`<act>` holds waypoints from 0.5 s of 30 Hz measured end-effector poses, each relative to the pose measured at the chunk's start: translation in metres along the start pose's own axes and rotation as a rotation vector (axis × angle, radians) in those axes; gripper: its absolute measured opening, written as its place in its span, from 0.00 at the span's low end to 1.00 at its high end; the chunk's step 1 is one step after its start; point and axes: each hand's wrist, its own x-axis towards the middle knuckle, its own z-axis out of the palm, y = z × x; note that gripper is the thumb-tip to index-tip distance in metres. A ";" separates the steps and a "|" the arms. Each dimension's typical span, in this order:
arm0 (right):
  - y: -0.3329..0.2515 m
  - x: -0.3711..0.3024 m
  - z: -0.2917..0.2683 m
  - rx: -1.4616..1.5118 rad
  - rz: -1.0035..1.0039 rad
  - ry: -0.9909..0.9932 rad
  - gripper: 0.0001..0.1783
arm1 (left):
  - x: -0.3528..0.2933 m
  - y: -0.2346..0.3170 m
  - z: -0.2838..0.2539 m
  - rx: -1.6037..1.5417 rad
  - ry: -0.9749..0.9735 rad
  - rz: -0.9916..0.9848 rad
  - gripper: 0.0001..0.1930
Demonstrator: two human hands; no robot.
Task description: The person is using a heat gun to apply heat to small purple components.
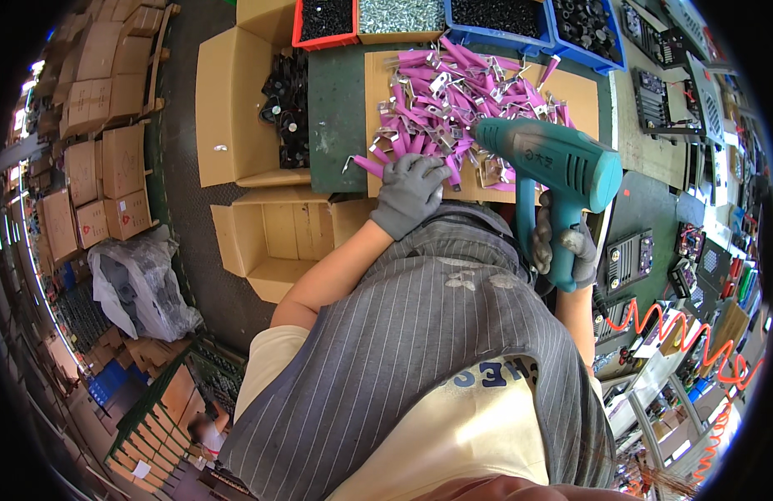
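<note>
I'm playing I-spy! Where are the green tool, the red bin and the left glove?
Green tool (557, 160), head view: its body.
Red bin (326, 41), head view: its front wall.
Left glove (410, 196), head view: its back.

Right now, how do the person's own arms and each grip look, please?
The left grip and right grip wear grey gloves, with darker-looking fingers on the right. Both forearms are bare, below short, plain cream sleeves.

Tool (570, 163) is teal, pcs (467, 100) purple/silver, apron (403, 342) gry w/ wht pinstripes.
</note>
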 end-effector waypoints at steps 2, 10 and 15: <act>0.002 -0.003 -0.004 0.015 -0.011 0.018 0.41 | 0.000 -0.001 0.001 -0.010 0.013 0.011 0.19; 0.007 -0.008 -0.011 0.098 -0.006 -0.028 0.39 | -0.003 0.001 -0.001 -0.006 0.003 0.015 0.19; 0.008 -0.009 -0.003 0.056 -0.008 -0.001 0.40 | -0.002 0.003 -0.002 0.003 -0.003 0.024 0.18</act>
